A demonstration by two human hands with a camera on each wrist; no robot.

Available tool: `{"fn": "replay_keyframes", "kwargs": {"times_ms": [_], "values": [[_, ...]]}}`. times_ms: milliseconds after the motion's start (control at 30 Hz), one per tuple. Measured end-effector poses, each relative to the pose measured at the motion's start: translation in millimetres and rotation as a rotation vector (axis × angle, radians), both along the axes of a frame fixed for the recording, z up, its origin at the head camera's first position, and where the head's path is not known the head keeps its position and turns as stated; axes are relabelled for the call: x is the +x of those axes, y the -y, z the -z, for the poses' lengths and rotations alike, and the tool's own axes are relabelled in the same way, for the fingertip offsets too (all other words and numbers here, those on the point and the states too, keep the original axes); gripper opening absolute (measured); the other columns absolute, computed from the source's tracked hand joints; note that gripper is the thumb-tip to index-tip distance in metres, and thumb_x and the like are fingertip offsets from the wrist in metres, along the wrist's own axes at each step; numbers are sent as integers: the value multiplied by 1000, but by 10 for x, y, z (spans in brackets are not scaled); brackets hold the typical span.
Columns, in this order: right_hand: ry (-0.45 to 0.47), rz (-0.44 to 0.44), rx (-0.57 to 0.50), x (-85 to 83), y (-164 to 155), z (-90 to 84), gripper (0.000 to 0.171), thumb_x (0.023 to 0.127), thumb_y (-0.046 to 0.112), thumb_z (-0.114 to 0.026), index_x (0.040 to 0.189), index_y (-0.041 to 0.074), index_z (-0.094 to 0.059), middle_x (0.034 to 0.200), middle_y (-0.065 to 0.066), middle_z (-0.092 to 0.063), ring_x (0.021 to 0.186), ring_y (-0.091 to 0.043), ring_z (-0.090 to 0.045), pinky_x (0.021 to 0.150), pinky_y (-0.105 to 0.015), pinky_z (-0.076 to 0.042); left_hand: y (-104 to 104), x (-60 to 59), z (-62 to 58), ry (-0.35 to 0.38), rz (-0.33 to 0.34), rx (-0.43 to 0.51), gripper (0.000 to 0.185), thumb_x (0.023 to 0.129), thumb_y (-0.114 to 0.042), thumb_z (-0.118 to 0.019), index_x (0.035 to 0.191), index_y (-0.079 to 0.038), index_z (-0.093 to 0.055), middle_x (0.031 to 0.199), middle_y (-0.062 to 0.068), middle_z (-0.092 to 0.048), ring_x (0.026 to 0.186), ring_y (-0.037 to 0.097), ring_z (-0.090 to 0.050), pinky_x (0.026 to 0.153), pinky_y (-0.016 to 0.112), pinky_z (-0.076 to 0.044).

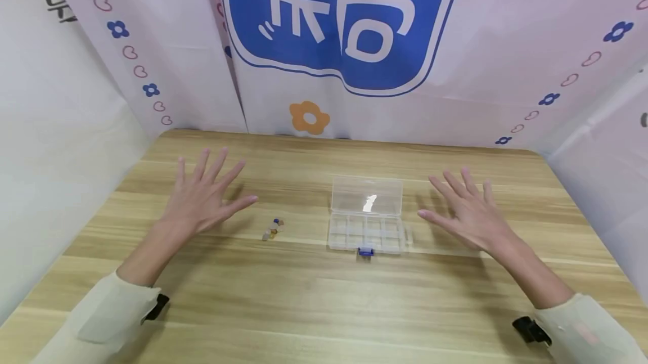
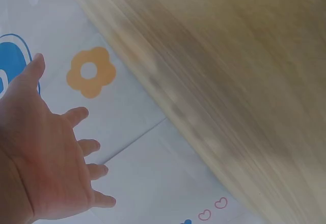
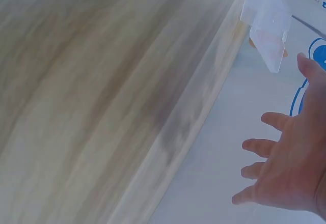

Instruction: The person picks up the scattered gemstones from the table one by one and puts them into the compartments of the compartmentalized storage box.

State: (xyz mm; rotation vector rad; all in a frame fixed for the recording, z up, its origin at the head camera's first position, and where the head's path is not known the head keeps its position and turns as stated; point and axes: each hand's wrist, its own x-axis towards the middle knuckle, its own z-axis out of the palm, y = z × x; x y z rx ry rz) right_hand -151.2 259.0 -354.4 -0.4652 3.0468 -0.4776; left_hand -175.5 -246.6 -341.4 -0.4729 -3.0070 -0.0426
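Note:
My left hand (image 1: 197, 201) hovers over the left part of the table with its fingers spread, holding nothing. Just to its right lies a small group of tiny stones or beads (image 1: 274, 229), in blue, amber and pale tones. Near the middle sits a clear plastic compartment box (image 1: 365, 233), its transparent lid (image 1: 367, 195) laid back and its blue latch (image 1: 366, 251) toward me. The compartments look see-through. To the right of the box my right hand (image 1: 473, 215) is spread too, palm down and holding nothing. Both wrist views show the palms with fingers apart.
The wood-grain table (image 1: 304, 308) reaches back to a hanging white cloth (image 1: 486, 71) with a blue sign print and an orange flower. White cloth also hangs at the left and right sides. A black strap end shows at each sleeve cuff (image 1: 108, 308).

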Motion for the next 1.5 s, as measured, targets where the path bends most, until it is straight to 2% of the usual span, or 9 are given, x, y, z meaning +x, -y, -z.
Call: {"fn": "replay_keyframes", "kwargs": {"times_ms": [100, 200, 367, 467, 567, 800, 1133, 1333, 1500], "values": [[-7, -12, -34, -2, 49, 5, 84, 100, 61, -55, 163, 12, -32, 166, -28, -24, 154, -52, -8, 115, -78, -6, 10, 23, 2, 4, -5, 3, 90, 96, -76, -47, 162, -17, -35, 171, 21, -12, 155, 51, -8, 116, 77, 6], [7, -39, -123, 3, 91, 18, 79, 101, 53, -62, 160, 9, -36, 160, -28, -36, 149, -53, -27, 113, -76, -21, -9, 34, 2, 10, -4, -4, 90, 96, -76, -46, 162, -17, -35, 171, 22, -12, 155, 51, -7, 116, 76, 8], [52, -85, -286, -3, 159, 50, 65, 100, 33, -71, 150, -1, -48, 139, -28, -60, 126, -47, -58, 102, -67, -45, -44, 49, 20, 27, 9, -28, 88, 97, -75, -46, 162, -16, -35, 171, 23, -11, 155, 50, -5, 116, 76, 5], [73, -107, -328, -24, 188, 83, 59, 97, 27, -75, 143, -4, -55, 124, -25, -68, 113, -42, -66, 95, -60, -53, -62, 57, 37, 33, 22, -34, 87, 97, -73, -47, 162, -16, -35, 170, 23, -13, 155, 50, -7, 117, 76, 2], [121, -144, -374, -36, 207, 118, 55, 95, 25, -78, 138, -5, -59, 116, -20, -71, 107, -37, -67, 91, -53, -57, -70, 68, 54, 49, 37, -39, 87, 98, -72, -47, 162, -15, -34, 170, 23, -13, 155, 50, -8, 117, 76, 3], [239, -235, -488, -37, 245, 143, 55, 88, 22, -85, 131, -5, -63, 113, -16, -69, 107, -32, -65, 86, -38, -61, -91, 93, 70, 83, 86, -31, 83, 101, -67, -47, 162, -13, -34, 169, 23, -15, 154, 49, -12, 119, 73, -4], [222, -298, -422, -33, 308, 177, 68, 78, 26, -93, 132, -2, -64, 103, -7, -66, 95, -23, -61, 74, -31, -55, -158, 99, 74, 134, 179, 75, 74, 103, -56, -55, 158, -9, -41, 163, 28, -30, 149, 50, -28, 118, 69, -21], [223, -308, -406, -42, 340, 206, 67, 79, 29, -92, 133, 0, -64, 100, -4, -65, 90, -18, -59, 76, -29, -52, -181, 112, 65, 148, 188, 68, 72, 103, -54, -57, 158, -9, -42, 159, 30, -37, 145, 52, -35, 116, 71, -26], [254, -304, -430, -62, 351, 231, 64, 82, 27, -91, 133, 1, -63, 95, -3, -63, 86, -18, -58, 71, -27, -51, -179, 123, 63, 153, 189, 68, 72, 103, -53, -58, 157, -9, -43, 156, 31, -41, 143, 53, -38, 114, 71, -28]]}}
